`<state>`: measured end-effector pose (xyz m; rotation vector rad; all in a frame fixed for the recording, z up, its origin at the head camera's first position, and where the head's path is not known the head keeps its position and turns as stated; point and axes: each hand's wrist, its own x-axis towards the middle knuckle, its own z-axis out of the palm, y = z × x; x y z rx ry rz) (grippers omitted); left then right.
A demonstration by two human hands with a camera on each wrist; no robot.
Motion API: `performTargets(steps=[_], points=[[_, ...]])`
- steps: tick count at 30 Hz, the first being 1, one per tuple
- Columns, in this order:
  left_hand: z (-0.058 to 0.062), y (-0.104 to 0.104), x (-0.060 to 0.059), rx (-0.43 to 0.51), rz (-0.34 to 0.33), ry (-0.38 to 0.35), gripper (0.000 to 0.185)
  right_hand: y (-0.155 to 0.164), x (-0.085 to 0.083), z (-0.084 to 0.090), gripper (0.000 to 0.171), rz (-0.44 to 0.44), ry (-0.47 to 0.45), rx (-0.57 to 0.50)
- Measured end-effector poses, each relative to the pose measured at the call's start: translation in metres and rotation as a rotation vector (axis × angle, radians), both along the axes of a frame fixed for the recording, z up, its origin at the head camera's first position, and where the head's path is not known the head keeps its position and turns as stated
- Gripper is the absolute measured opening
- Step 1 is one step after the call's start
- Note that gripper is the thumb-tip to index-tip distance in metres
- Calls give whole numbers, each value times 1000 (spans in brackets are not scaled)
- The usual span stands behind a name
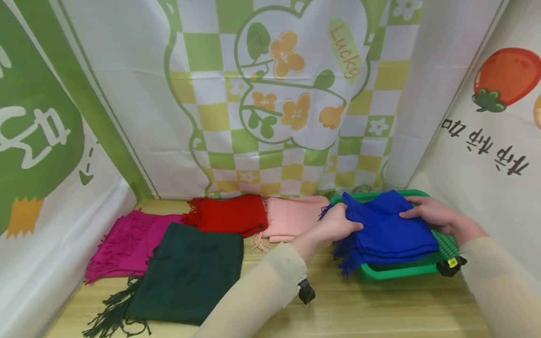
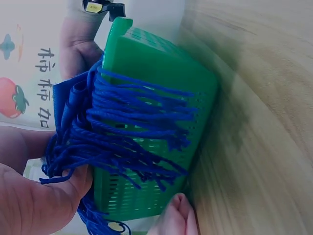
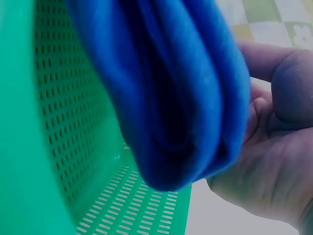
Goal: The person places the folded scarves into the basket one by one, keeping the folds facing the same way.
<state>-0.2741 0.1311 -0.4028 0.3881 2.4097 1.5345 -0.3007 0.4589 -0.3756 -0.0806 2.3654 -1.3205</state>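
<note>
Nearest the camera, two cream sleeves reach in over the wooden table; at bottom left the dark green scarf lies flat, fringe toward the near edge; nobody touching it. On to the action: the left hand pinches the blue scarf at its left, fringed end, thumb and fingers curled round the folds; the left wrist view shows that fringe spilling over the wall of the green basket. The right hand holds the opposite end, thumb on top, fingers tucked under the fold, as the right wrist view shows. So the scarf's long axis runs left to right, hand to hand, the bundle sitting on and just above the basket at the right of the table; each hand has one end, neither nearer. Further back, the magenta scarf, the red scarf and the pink scarf lie in a row by the backdrop.
</note>
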Motion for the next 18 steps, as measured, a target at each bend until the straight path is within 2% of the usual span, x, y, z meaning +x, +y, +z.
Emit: performTargets(steps=[6,11,18], points=[[5,15,-2,-19,-17,3,75,13,-2,1,91,-11,-20,32],[5,27,-6,-70,-24,29,66,19,-2,4,92,-13,-44,57],[1,37,-10,-63,-24,18,67,26,-8,3,95,-16,-77,100]])
